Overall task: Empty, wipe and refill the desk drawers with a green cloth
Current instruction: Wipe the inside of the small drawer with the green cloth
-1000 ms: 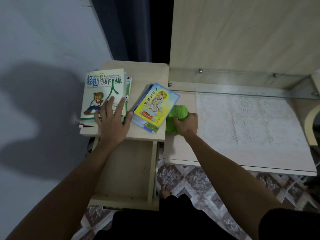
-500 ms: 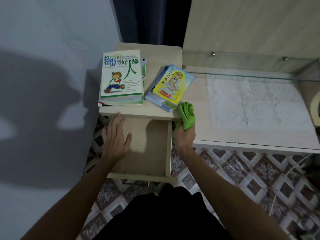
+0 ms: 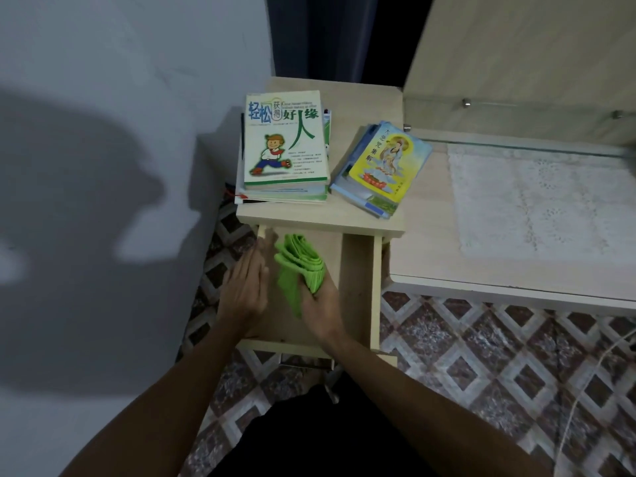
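Two book piles sit on the cabinet top (image 3: 320, 220) — a white-covered stack (image 3: 285, 146) at its left edge, a yellow-covered stack (image 3: 382, 166) toward its right. One green cloth (image 3: 299, 266), gripped by the right hand (image 3: 321, 304), is now inside the open drawer (image 3: 358, 280); half a second ago it was at the desk (image 3: 426, 256) edge. The left hand (image 3: 246, 287) — fingers straight, together — rests at the drawer's left side. Patterned floor tiles below.

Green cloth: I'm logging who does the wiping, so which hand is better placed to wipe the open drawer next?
Right. The right hand already has the green cloth in its grip, inside the open drawer. The left hand lies flat and empty at the drawer's left side.
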